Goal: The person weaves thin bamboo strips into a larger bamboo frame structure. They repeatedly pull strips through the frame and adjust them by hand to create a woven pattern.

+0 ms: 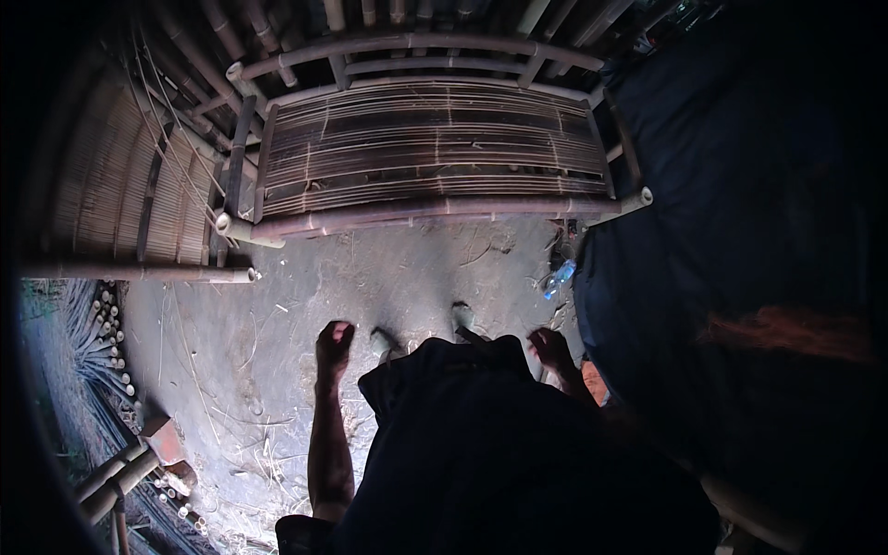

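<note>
Head view, looking down: your L hand [335,342] hangs to the L of your body, fingers curled in; it's small & dark, so can't tell how narrow the grip is or if it holds anything. L forearm [330,444] runs up from the lower edge, bare. Your R hand [550,346] is out on the R side, blurred, fingers bent; can't tell grip there either. Both hands are apart from the bamboo seat [435,153], the nearest big item, which stands straight ahead of you on the floor [296,268]. It's got a slatted top, thick front rail [435,209] & a raised rail along the far side; dark gaps show btwn some slats.

Your feet [462,314] show just past the dark clothing [490,444], pointing at the seat. Just beyond your R hand, a clear/bluish plastic bottle [560,277] lies on the floor near the seat's R front corner. Far R: big dark sheet [721,203] w/ an orange-brown patch [786,331].

On the L, a 2nd slatted bamboo piece [116,194] sits beside the seat. Below it, bamboo poles [106,324] lie w/ pale cut ends facing in, & a reddish block [164,440] sits nr the lower L. Straw-like scraps litter the floor.
</note>
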The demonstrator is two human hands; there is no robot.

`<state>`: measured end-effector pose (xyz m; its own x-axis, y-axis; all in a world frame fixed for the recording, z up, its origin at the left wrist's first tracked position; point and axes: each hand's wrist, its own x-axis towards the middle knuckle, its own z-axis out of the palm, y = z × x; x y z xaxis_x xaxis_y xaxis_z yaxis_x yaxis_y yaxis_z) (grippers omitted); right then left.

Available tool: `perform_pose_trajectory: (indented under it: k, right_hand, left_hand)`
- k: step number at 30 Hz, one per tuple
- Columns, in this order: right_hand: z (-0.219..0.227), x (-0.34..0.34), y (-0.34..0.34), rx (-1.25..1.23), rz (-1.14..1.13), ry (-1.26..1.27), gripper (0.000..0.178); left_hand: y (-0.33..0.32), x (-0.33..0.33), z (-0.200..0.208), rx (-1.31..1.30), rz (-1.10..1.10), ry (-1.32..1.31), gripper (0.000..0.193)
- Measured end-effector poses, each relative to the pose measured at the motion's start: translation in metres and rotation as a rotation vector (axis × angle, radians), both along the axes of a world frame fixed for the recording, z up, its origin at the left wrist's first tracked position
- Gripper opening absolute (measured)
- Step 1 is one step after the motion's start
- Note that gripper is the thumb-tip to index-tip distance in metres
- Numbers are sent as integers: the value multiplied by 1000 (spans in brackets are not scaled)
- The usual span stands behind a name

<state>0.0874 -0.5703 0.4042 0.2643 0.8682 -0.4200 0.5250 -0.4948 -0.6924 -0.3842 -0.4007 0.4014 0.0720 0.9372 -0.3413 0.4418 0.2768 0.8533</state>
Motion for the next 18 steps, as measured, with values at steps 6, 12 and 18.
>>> perform_pose_trajectory:
  k: [6, 12, 18]
  right_hand:
    - [163, -34, 126, 129, 452, 121, 24]
    - [195, -34, 134, 46, 394, 181, 24]
    - [165, -16, 122, 133, 313, 319, 19]
  left_hand:
    - [40, 206, 152, 420, -557, -187, 41]
    - [28, 230, 170, 224, -614, -278, 19]
    - [12, 180, 154, 282, -513, -137, 13]
